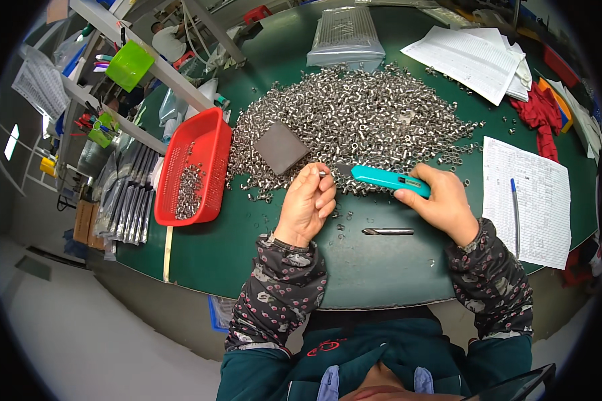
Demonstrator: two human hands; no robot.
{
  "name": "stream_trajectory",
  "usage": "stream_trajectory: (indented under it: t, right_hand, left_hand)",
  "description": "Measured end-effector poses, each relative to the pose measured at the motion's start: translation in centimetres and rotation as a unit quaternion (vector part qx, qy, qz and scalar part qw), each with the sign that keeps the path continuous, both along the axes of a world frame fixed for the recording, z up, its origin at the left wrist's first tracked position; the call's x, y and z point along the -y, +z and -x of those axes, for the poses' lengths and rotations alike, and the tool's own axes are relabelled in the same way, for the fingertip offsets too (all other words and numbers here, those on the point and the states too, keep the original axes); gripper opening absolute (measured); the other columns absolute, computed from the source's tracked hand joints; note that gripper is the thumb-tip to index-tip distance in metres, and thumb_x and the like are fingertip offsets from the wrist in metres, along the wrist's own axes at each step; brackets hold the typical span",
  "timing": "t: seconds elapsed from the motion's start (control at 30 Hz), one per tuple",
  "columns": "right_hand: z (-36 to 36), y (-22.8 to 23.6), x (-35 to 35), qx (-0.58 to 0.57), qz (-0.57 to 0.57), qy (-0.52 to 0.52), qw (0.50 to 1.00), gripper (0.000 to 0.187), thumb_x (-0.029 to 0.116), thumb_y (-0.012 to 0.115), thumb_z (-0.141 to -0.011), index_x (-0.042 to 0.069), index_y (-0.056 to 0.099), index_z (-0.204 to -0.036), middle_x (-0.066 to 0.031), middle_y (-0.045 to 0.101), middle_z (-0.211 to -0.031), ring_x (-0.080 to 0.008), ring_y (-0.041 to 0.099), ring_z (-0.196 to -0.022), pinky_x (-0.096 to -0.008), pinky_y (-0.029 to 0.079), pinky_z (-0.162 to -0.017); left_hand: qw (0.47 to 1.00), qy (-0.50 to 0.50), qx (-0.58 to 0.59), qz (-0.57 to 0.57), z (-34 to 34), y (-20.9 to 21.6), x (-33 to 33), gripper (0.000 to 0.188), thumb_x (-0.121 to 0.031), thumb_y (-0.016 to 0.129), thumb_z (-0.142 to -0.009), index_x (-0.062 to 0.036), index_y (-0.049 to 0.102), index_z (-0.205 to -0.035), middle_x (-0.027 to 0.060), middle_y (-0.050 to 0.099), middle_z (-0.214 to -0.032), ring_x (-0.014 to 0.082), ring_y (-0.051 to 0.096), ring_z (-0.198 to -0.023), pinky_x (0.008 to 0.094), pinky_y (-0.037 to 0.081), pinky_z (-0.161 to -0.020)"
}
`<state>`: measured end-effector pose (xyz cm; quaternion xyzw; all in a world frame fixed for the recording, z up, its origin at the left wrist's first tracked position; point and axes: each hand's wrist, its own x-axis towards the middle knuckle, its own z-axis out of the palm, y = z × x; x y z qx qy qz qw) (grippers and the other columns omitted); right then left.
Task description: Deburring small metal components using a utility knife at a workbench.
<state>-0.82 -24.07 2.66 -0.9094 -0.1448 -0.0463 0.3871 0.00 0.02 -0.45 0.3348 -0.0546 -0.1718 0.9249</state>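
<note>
Between the thumb and fingers of my left hand (pixel 306 204) is a small metal ring (pixel 323 174), pinched at the fingertips. My right hand (pixel 444 202) grips a teal utility knife (pixel 388 180), its dark blade pointing left toward the ring. Blade and ring look close; whether they touch I cannot tell. Beyond both hands spreads a large heap of small shiny metal rings (pixel 361 110). A dark grey square block (pixel 281 148) lies on the heap's near left side, just beyond my left hand. A drill bit (pixel 389 231) rests on the table between my forearms.
A red plastic basket (pixel 222 144) with some metal rings stands left of the heap. Right of my right hand lies a printed sheet (pixel 541 200) with a blue pen (pixel 515 200). At the back are a plastic-wrapped stack (pixel 345 33), more papers (pixel 458 57) and red cloth (pixel 538 113).
</note>
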Motion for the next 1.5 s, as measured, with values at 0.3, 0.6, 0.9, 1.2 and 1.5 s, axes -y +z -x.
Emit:
stream_trajectory:
  t: [0.3,0.6,0.9,1.2,1.5]
  right_hand:
    - [0.1,-0.5,0.1,0.017,0.004,0.016,1.000,0.034,0.037,0.064,-0.069,0.005,0.058,-0.079,-0.0141,0.058,-0.065,-0.0324,0.057,-0.061,-0.0401,0.043,-0.055]
    - [0.2,-0.5,-0.1,0.011,0.018,0.033,0.999,0.034,0.037,0.061,-0.071,0.004,0.058,-0.079,-0.0154,0.057,-0.066,-0.0332,0.057,-0.063,-0.0412,0.043,-0.055]
    - [0.2,-0.9,-0.1,0.028,0.015,0.045,0.998,0.032,0.035,0.062,-0.072,0.004,0.058,-0.079,-0.0147,0.056,-0.064,-0.0319,0.056,-0.060,-0.0388,0.042,-0.053]
    - [0.2,-1.1,-0.1,-0.003,0.023,0.052,0.998,0.033,0.035,0.061,-0.072,0.004,0.059,-0.080,-0.0149,0.056,-0.065,-0.0319,0.055,-0.060,-0.0383,0.041,-0.053]
    - [0.5,-0.9,-0.3,0.031,0.044,0.041,0.998,0.032,0.035,0.060,-0.072,0.004,0.058,-0.078,-0.0139,0.055,-0.068,-0.0324,0.055,-0.063,-0.0392,0.041,-0.054]
  left_hand:
    - [0.991,0.073,-0.009,-0.109,0.4,0.8,0.7,0.017,-0.018,0.043,-0.090,-0.0059,0.049,-0.100,0.0023,0.049,-0.078,0.0048,0.036,-0.050,0.0153,0.029,-0.037]
    - [0.991,0.085,0.010,-0.102,0.4,0.3,0.6,0.014,-0.017,0.044,-0.090,-0.0060,0.050,-0.095,0.0014,0.049,-0.072,0.0036,0.035,-0.049,0.0149,0.029,-0.038]
    - [0.986,0.100,0.015,-0.135,0.3,0.5,0.8,0.010,-0.015,0.048,-0.088,-0.0070,0.050,-0.094,0.0008,0.049,-0.072,0.0026,0.035,-0.048,0.0152,0.029,-0.038]
    - [0.979,0.112,0.020,-0.169,0.3,0.4,0.8,0.011,-0.015,0.048,-0.088,-0.0054,0.051,-0.091,0.0004,0.049,-0.066,0.0024,0.033,-0.045,0.0146,0.027,-0.036]
    - [0.972,0.146,0.005,-0.186,0.6,0.4,1.3,0.014,-0.017,0.049,-0.088,-0.0036,0.052,-0.088,-0.0003,0.047,-0.062,0.0022,0.031,-0.044,0.0146,0.026,-0.035]
